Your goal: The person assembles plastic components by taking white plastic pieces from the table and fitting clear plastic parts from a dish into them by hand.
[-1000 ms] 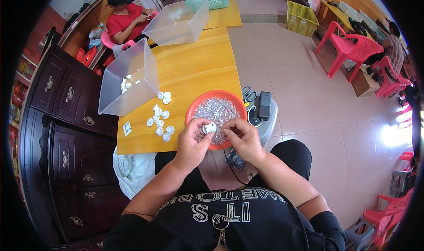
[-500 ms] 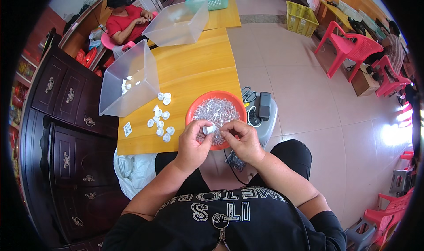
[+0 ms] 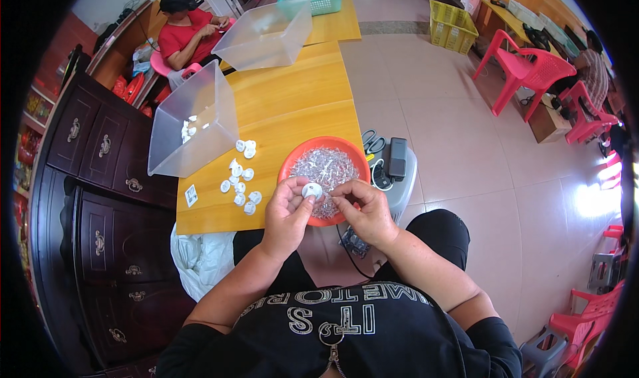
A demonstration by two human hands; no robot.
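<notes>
Between its thumb and fingers, my left hand grips a small round white plastic cap, with the flat face turned up. Close by on the right, my right hand has thumb and forefinger pinched together; anything in the pinch is too small to make out. Both hands are over the near part of an orange-red bowl full of small clear plastic pieces. Several similar white caps lie loose on the yellow wooden table to the left of the bowl.
A clear bin with a few white parts stands left; another clear bin is behind it. A grey stool at right holds scissors and a black device. A person in red sits far left.
My left hand has turned the white cap so that its flat face shows upward instead of its side. The right hand stays pinched beside it.
</notes>
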